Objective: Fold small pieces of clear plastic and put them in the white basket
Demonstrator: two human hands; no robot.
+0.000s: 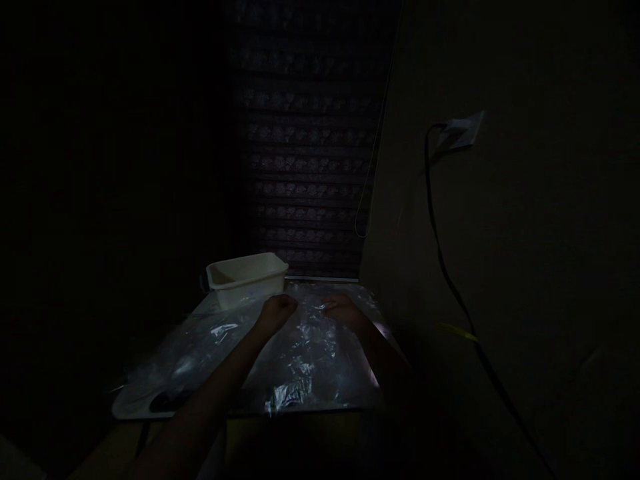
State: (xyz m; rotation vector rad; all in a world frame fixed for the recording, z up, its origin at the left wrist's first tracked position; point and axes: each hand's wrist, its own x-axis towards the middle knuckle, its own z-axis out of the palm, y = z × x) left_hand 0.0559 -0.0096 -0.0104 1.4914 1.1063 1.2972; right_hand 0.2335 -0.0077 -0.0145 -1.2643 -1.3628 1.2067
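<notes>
Clear, crinkled plastic film (300, 360) is spread over a light table (125, 405) in a very dark room. My left hand (279, 311) is closed on the film near the table's far part, just in front of a white bin. To its right, my right hand (341, 309) pinches the same film, its fingers pointing left. A gap of film lies between the two hands. Under my left forearm, a dark object (170, 400) shows at the table's near left corner; what it is cannot be made out.
The white rectangular bin (250, 283) stands at the table's back left. Behind the table hangs a patterned blind (310, 160) with a looped cord (373, 180). On the right wall, a black cable (445, 273) runs down from an outlet (461, 131), with a yellow tie (457, 331) on it.
</notes>
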